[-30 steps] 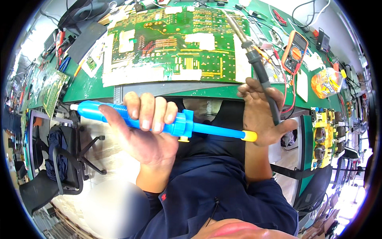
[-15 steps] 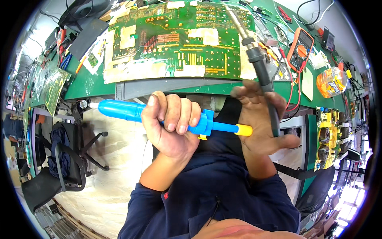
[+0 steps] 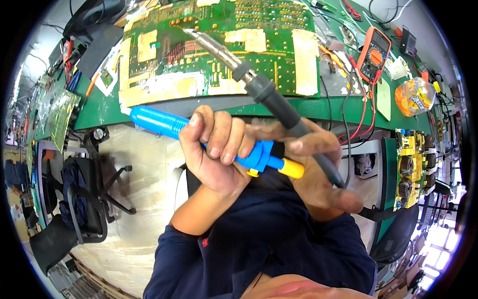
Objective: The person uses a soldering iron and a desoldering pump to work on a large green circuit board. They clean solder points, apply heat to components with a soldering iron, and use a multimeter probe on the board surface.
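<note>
My left hand (image 3: 216, 149) is wrapped round a blue solder sucker (image 3: 157, 122), its pale nozzle angled up to the left near the table's front edge. The sucker's yellow plunger end (image 3: 291, 168) points right, beside my right palm; whether they touch I cannot tell. Between the fingers and thumb of my right hand (image 3: 318, 194), partly blurred, lies a soldering iron (image 3: 269, 97) with a dark handle. Its metal tip slants up left in front of a large green circuit board (image 3: 199, 70), which has pale tape patches and rows of solder joints.
Right of the board lie a red multimeter (image 3: 374, 55) with red and black leads, and a plastic bottle (image 3: 414, 97) with orange labelling. A yellow board with coils (image 3: 409, 169) is at the right. An office chair (image 3: 82, 199) stands on the floor at left.
My right hand has shifted left, swinging the soldering iron's tip left and down across the board. The sucker's plunger is further in, and its nozzle has tilted up toward the table edge.
</note>
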Available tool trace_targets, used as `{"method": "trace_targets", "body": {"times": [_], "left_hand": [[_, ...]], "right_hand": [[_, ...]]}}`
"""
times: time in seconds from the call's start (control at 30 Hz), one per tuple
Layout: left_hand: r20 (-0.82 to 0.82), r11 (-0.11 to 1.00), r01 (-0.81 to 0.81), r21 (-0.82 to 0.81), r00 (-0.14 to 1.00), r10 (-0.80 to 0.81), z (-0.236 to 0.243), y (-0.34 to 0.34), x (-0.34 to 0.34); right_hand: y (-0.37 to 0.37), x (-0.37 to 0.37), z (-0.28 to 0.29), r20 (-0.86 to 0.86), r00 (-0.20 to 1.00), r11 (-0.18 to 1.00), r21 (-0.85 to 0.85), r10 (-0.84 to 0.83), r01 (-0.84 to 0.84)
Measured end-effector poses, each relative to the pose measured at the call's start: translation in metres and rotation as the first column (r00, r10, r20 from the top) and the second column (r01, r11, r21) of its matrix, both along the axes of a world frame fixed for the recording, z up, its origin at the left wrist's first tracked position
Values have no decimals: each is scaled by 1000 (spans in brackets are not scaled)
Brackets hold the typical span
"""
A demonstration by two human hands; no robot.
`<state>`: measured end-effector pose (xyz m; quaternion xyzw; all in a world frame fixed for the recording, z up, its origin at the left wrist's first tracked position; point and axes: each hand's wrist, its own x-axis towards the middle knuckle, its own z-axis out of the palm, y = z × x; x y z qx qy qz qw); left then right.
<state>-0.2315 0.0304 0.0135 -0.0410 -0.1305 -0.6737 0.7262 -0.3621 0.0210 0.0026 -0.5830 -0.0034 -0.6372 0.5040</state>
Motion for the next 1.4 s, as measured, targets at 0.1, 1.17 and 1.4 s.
{"method": "trace_targets", "body": {"times": [0.1,1.17,1.4], "left_hand": [[74,995,-96,-20,993,97,8,-1,-10],[32,996,-89,28,996,88,10,-9,42],[103,979,-95,-178,988,114,6,-2,51]], "right_hand": [[-2,-3,-3,26,1000,997,82,-10,8],[37,-40,-12,-19,930,922,121,-367,367],[27,-39,-23,76,975,966,171,-208,193]]}}
